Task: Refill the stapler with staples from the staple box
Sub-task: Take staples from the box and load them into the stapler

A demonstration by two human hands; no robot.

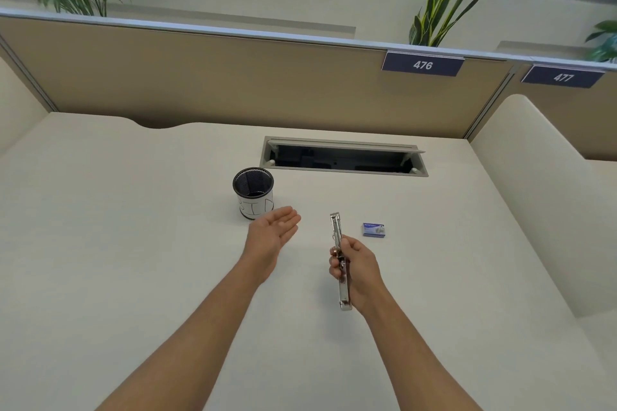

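My right hand [355, 269] grips a metal stapler [336, 232] around its middle, holding it above the desk. The stapler is swung fully apart, one silver arm pointing away from me and the other toward me. A small blue staple box [374, 229] lies flat on the desk just right of the stapler's far end, lid closed. My left hand [272, 233] hovers left of the stapler, palm up and fingers spread, holding nothing.
A black mesh pen cup [253, 192] with a white label stands just beyond my left hand. An open cable hatch [344, 157] is set into the white desk [133, 243] further back. Beige partition panels enclose the desk at the back and both sides.
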